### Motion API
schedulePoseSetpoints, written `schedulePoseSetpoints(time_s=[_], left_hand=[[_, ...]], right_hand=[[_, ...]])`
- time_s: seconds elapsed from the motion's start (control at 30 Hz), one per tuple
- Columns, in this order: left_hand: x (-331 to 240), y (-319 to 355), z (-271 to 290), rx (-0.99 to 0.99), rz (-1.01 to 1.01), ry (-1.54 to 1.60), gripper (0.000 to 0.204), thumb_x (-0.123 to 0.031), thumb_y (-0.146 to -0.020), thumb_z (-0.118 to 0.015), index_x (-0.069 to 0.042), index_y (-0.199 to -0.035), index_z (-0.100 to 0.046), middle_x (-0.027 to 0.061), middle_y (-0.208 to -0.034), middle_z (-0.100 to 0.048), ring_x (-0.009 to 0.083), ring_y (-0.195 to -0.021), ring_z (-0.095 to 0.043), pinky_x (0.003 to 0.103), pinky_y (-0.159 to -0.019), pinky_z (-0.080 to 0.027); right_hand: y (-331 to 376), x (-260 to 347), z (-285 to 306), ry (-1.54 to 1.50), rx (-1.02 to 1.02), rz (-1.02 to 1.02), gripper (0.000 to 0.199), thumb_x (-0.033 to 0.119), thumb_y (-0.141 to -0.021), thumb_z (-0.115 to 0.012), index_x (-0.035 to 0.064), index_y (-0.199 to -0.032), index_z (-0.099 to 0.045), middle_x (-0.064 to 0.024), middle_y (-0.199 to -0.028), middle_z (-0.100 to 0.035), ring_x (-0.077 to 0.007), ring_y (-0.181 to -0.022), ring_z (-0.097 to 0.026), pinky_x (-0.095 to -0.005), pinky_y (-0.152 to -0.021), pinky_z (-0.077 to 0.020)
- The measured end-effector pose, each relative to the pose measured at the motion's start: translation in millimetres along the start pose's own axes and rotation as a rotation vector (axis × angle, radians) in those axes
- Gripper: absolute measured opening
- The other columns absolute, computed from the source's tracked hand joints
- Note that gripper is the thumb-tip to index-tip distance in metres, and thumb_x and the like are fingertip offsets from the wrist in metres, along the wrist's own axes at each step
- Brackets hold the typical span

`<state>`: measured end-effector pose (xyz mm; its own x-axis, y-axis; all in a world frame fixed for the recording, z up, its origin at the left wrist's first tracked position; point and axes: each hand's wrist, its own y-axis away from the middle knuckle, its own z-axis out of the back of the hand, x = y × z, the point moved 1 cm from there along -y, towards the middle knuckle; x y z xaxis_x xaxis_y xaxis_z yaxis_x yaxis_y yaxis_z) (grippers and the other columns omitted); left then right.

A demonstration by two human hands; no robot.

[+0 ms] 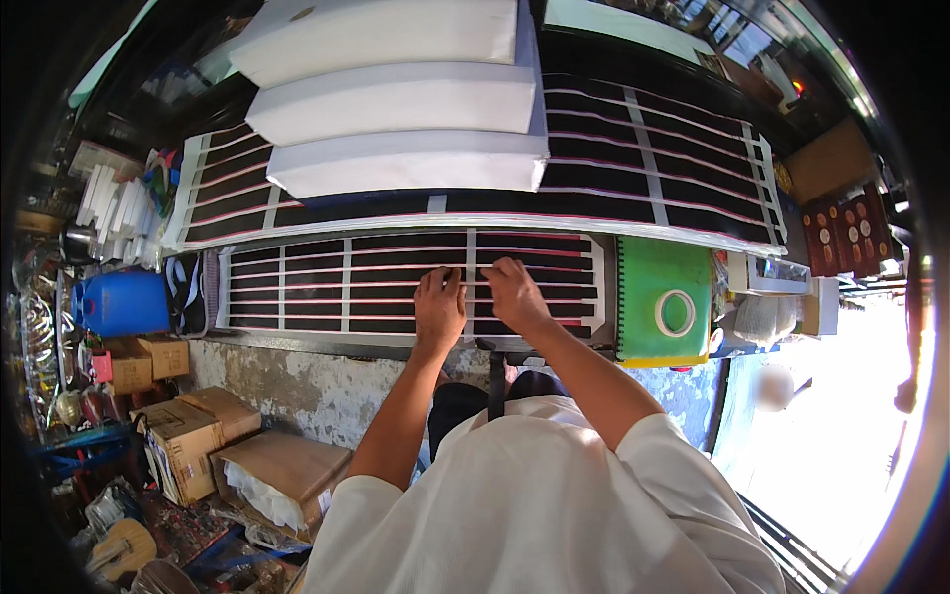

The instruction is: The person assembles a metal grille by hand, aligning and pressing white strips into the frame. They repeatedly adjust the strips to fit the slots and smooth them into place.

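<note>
A long black sheet [312, 251] lies in front of me, crossed lengthwise by narrow white strips with pink edges and crosswise by wider pale bands. Over its right half, my left hand [441, 305] rests with its fingers curled down at one of the strips. My right hand [517, 297] is close beside it, just past a pale cross band [471, 254], with thumb and fingers drawn together. Both sets of fingertips point at the same strip level. What they pinch, if anything, is too small to make out.
Behind lies a larger striped black sheet [594, 148], partly under stacked white boxes [396, 104]. A green spiral-bound book [643, 272] bearing a tape roll [676, 313] sits at the right. A blue container [121, 303] stands left; cardboard boxes [282, 463] lie below it.
</note>
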<state>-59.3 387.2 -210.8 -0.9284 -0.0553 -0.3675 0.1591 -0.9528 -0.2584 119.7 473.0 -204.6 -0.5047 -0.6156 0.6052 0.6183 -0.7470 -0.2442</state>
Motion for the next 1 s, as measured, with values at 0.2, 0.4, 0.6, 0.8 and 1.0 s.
schedulePoseSetpoints(time_s=[0.2, 0.4, 0.6, 0.8, 1.0], left_hand=[[0.5, -6.2, 0.7, -0.071, 0.006, 0.057, 0.033, -0.014, -0.101, -0.076, -0.004, -0.132, -0.076, 0.0131, -0.122, -0.068, 0.0377, -0.115, -0.066, 0.052, -0.095, -0.058], [1.8, -11.9, 2.2, -0.003, 0.114, 0.099, 0.028, -0.012, -0.099, -0.076, -0.008, -0.127, -0.08, 0.0116, -0.118, -0.069, 0.0373, -0.111, -0.067, 0.052, -0.091, -0.057], [4.3, -11.0, -1.2, -0.017, 0.122, 0.111, 0.03, -0.011, -0.098, -0.077, -0.01, -0.127, -0.081, 0.0109, -0.119, -0.069, 0.037, -0.111, -0.066, 0.053, -0.091, -0.057], [4.6, -11.4, -1.5, 0.01, 0.144, 0.121, 0.031, -0.01, -0.097, -0.077, -0.009, -0.128, -0.081, 0.011, -0.121, -0.068, 0.037, -0.114, -0.066, 0.052, -0.092, -0.056], [3.0, -10.9, -0.2, 0.0, 0.141, 0.104, 0.029, -0.01, -0.098, -0.077, -0.01, -0.127, -0.08, 0.0111, -0.122, -0.068, 0.0365, -0.115, -0.065, 0.053, -0.094, -0.055]], right_hand=[[-6.2, -1.0, -22.1, 0.15, 0.1, -0.055, 0.03, -0.001, -0.093, -0.071, -0.0017, -0.123, -0.076, -0.0127, -0.122, -0.066, -0.0334, -0.116, -0.061, -0.0432, -0.109, -0.0544], [-8.1, 2.7, -23.8, 0.044, -0.018, -0.117, 0.027, -0.005, -0.092, -0.071, 0.0034, -0.118, -0.075, -0.0153, -0.119, -0.062, -0.0366, -0.115, -0.062, -0.0462, -0.105, -0.0554], [-11.0, 7.8, -19.0, 0.06, 0.02, -0.152, 0.031, -0.007, -0.091, -0.07, 0.0046, -0.12, -0.074, -0.0157, -0.117, -0.061, -0.038, -0.115, -0.062, -0.047, -0.106, -0.0556], [-11.4, 10.4, -17.8, 0.054, 0.017, -0.173, 0.033, -0.009, -0.09, -0.07, 0.0051, -0.12, -0.074, -0.0155, -0.117, -0.06, -0.0384, -0.114, -0.063, -0.0477, -0.103, -0.0568], [-11.1, 10.0, -17.1, 0.047, -0.003, -0.152, 0.032, -0.009, -0.09, -0.07, 0.0049, -0.119, -0.073, -0.0153, -0.116, -0.06, -0.0384, -0.113, -0.063, -0.0483, -0.103, -0.0571]])
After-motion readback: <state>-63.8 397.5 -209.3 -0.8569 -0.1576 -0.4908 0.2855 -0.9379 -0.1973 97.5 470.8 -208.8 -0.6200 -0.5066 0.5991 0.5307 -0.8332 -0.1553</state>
